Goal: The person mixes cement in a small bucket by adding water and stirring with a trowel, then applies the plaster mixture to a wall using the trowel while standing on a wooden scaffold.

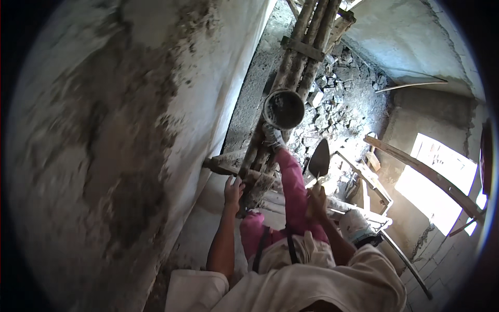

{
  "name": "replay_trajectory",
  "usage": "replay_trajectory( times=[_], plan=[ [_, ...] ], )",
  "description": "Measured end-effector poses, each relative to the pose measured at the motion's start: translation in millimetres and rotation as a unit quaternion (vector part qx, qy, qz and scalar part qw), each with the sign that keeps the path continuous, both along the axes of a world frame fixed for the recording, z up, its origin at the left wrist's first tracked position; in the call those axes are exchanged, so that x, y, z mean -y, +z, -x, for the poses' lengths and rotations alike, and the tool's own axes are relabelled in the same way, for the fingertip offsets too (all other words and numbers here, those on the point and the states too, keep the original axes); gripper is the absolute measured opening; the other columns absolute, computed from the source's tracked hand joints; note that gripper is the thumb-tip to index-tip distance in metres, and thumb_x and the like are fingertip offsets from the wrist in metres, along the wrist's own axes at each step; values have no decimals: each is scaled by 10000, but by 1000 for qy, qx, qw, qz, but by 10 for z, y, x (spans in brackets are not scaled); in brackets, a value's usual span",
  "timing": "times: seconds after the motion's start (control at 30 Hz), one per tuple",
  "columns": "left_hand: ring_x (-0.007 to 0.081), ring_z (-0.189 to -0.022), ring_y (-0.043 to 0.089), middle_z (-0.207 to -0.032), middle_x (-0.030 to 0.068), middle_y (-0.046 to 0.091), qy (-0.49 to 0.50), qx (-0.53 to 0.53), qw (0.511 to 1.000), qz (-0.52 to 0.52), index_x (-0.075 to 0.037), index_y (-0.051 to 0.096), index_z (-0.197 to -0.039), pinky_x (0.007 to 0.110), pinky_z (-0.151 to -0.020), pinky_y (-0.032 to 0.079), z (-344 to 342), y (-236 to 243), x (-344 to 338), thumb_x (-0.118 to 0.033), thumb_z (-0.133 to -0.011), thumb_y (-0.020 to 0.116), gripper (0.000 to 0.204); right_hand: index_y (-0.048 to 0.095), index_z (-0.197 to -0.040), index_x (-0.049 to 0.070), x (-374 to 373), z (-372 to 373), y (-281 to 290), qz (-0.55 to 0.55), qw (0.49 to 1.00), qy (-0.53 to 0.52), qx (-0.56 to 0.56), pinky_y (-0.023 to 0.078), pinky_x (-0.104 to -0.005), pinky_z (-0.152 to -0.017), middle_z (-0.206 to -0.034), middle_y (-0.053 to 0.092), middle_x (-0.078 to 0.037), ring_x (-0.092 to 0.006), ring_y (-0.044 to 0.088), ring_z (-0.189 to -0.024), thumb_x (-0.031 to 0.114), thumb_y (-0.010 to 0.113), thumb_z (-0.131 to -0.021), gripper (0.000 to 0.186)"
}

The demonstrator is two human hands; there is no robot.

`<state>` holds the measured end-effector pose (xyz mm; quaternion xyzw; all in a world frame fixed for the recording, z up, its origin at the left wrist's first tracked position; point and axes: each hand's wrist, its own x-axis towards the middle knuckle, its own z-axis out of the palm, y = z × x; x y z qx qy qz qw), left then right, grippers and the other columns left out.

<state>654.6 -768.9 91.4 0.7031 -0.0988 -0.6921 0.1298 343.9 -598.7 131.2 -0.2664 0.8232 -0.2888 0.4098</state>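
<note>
My right hand (317,203) grips the handle of a pointed trowel (318,158), its blade angled up beside my pink-trousered leg. My left hand (234,190) is near the lower left of a walkway of round wooden poles (288,73), its fingers apart and slightly bent; whether it touches the wood I cannot tell. A round bucket (267,106) with dark, dirty insides sits on the poles. My shoe (273,136) is on the poles just below the bucket.
A stained plaster wall (125,130) runs along the left. Rubble (332,99) lies below, right of the poles. Crossed timbers (374,177) and a long plank (416,161) stand at the right, before a bright opening (436,197). A cross board (304,49) lies across the poles.
</note>
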Motion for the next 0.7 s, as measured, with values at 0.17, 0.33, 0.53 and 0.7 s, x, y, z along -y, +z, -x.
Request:
replay_trajectory(
  times=[0.17,0.33,0.53,0.7],
  plan=[
    [379,-1354,372,-1521,173,293,151,-70,985,-35,-207,96,-1552,497,-1073,354,1369,-1321,706,-437,-881,700,931,513,-1124,3,151,-15,-64,-130,992,-9,1,475,-441,-669,-872,577,-171,-239,584,-827,219,672,-837,393],
    [253,-1095,501,-1401,119,404,253,-43,961,-108,-303,12,-1556,587,-1087,286,2117,-2685,1122,-407,-789,804,1107,523,-1136,17,54,193,-147,-187,982,26,5,446,-492,-688,-1044,535,-263,-443,556,-887,277,667,-840,420],
    [104,-746,442,-1052,9,519,168,-1,977,-131,-277,282,-1492,363,-712,426,2607,-3823,1240,-460,-743,825,944,538,-1086,43,837,226,-29,-305,950,-54,-45,461,-451,-727,-974,557,-184,-321,571,-857,263,705,-807,393],
    [173,-881,546,-1139,2,554,118,50,985,-119,-182,486,-1338,346,-715,515,2391,-4286,1130,-430,-744,831,731,521,-1102,38,607,288,-121,-239,969,-28,-59,467,-415,-744,-937,585,-137,-255,577,-844,278,721,-804,431]
  ],
)
